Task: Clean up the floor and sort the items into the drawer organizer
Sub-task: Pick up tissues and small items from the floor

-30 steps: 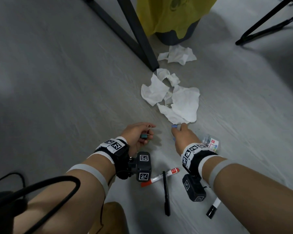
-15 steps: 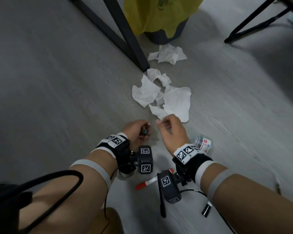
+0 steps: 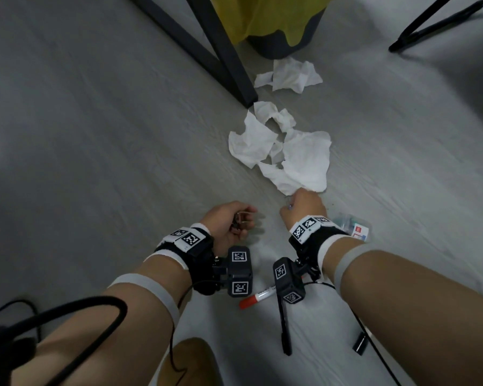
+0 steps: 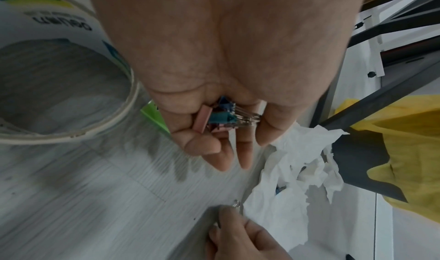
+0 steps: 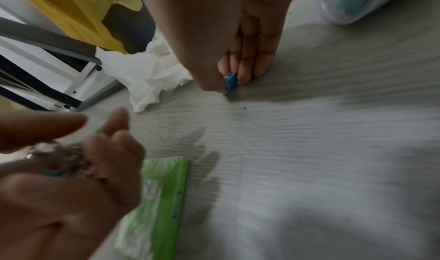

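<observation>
Blue binder clip pinched in right hand fingers at the floor, mostly hidden from the head view, just beside the tissues. Left hand fingers curl round a bunch of binder clips, roughly four; exact count unclear. Two markers partly covered by wrist cameras.

A pale grey wood-grain floor fills the scene under soft, even light, dimmer toward the edges. A black angled furniture leg meets the floor near the top centre. Just behind that leg stands a dark bin lined with a yellow bag. Well to the right of the leg is a thin black stand leg.
</observation>
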Action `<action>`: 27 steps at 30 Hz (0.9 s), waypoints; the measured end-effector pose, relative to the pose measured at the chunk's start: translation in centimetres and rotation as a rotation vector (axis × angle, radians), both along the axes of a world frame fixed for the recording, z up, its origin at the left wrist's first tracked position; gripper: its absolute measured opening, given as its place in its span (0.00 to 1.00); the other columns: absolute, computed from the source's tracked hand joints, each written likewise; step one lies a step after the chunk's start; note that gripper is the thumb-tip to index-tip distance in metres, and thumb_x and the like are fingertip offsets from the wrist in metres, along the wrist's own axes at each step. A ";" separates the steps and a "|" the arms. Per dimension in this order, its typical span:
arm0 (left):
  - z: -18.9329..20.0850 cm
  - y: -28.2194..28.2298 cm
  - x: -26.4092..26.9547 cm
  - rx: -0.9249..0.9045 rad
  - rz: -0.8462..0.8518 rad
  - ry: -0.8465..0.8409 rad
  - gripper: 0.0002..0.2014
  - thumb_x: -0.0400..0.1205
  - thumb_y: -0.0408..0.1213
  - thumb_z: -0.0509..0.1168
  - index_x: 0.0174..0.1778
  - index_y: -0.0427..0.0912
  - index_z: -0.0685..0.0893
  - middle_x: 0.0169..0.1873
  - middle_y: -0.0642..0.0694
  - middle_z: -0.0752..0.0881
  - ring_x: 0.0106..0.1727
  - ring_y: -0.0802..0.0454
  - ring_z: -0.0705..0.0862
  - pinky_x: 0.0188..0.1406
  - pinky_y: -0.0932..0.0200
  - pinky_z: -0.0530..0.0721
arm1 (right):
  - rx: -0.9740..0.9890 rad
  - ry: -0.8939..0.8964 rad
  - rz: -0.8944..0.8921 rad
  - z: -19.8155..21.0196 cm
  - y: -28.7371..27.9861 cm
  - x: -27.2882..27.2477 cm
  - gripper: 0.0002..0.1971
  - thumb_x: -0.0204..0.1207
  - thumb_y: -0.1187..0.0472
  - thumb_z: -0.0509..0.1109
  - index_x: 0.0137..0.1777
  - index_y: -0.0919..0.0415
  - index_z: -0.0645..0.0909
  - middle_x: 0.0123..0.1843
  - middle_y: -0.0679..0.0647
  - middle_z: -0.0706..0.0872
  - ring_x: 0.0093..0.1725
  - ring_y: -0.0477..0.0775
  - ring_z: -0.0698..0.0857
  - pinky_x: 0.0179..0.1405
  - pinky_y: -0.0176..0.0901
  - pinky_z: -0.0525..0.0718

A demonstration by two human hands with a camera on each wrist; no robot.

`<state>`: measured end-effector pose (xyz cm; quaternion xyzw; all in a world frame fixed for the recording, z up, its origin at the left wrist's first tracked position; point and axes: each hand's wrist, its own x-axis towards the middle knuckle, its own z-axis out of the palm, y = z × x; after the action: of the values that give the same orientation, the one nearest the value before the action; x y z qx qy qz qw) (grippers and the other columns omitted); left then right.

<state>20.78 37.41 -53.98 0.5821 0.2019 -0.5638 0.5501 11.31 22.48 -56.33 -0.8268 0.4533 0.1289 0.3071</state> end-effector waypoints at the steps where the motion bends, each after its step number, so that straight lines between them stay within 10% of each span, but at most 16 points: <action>1: 0.0 -0.2 -0.1 0.000 -0.016 -0.008 0.11 0.87 0.37 0.59 0.43 0.38 0.83 0.32 0.47 0.79 0.28 0.56 0.80 0.15 0.70 0.71 | 0.034 -0.056 -0.020 0.6 0.3 -0.4 0.04 0.73 0.61 0.69 0.43 0.62 0.79 0.40 0.52 0.83 0.43 0.57 0.85 0.38 0.42 0.79; 5: 0.0 -1.3 -0.7 -0.026 -0.039 0.026 0.11 0.85 0.42 0.60 0.44 0.40 0.85 0.31 0.47 0.81 0.27 0.56 0.80 0.18 0.68 0.75 | 0.193 -0.471 0.006 3.5 2.5 -1.8 0.07 0.69 0.62 0.76 0.46 0.55 0.83 0.41 0.49 0.87 0.42 0.49 0.85 0.45 0.44 0.86; 9: 1.1 -3.0 -1.7 -0.122 -0.064 0.065 0.16 0.86 0.46 0.61 0.36 0.42 0.84 0.27 0.48 0.84 0.23 0.58 0.83 0.18 0.69 0.78 | 0.058 -0.485 0.347 4.6 2.8 -2.9 0.12 0.67 0.56 0.77 0.50 0.52 0.82 0.47 0.47 0.85 0.51 0.50 0.77 0.53 0.49 0.79; 12: 1.4 -4.1 -1.8 -0.096 -0.142 -0.065 0.10 0.85 0.39 0.65 0.38 0.42 0.81 0.27 0.45 0.79 0.18 0.59 0.76 0.14 0.69 0.71 | 0.007 -0.514 0.287 4.6 0.8 -4.3 0.18 0.68 0.40 0.74 0.51 0.49 0.80 0.48 0.46 0.82 0.52 0.50 0.77 0.52 0.46 0.77; 19: 0.2 -4.3 -1.7 -0.006 -0.100 -0.128 0.22 0.84 0.51 0.65 0.28 0.43 0.74 0.23 0.47 0.72 0.16 0.56 0.67 0.12 0.72 0.59 | -0.244 -0.003 0.411 4.3 -5.1 -7.0 0.29 0.72 0.47 0.70 0.74 0.48 0.72 0.69 0.56 0.72 0.70 0.62 0.73 0.66 0.54 0.73; 24: 0.3 -3.1 -0.7 0.038 -0.038 -0.179 0.23 0.86 0.51 0.59 0.26 0.43 0.73 0.23 0.47 0.71 0.16 0.55 0.65 0.14 0.72 0.58 | -0.132 0.210 0.668 3.5 -4.7 -1.7 0.42 0.76 0.51 0.69 0.83 0.30 0.48 0.88 0.59 0.35 0.87 0.67 0.43 0.82 0.69 0.57; 27: 0.6 -1.8 0.7 0.037 -0.039 -0.204 0.23 0.87 0.50 0.58 0.27 0.43 0.74 0.22 0.48 0.71 0.15 0.56 0.66 0.14 0.72 0.58 | -0.058 0.291 0.646 2.7 -4.1 0.9 0.41 0.76 0.59 0.71 0.85 0.41 0.56 0.89 0.58 0.42 0.86 0.67 0.50 0.79 0.65 0.67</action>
<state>21.52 35.60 -53.38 0.6504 0.1438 -0.5084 0.5458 12.24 18.33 -53.59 -0.9088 0.2112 0.3228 0.1590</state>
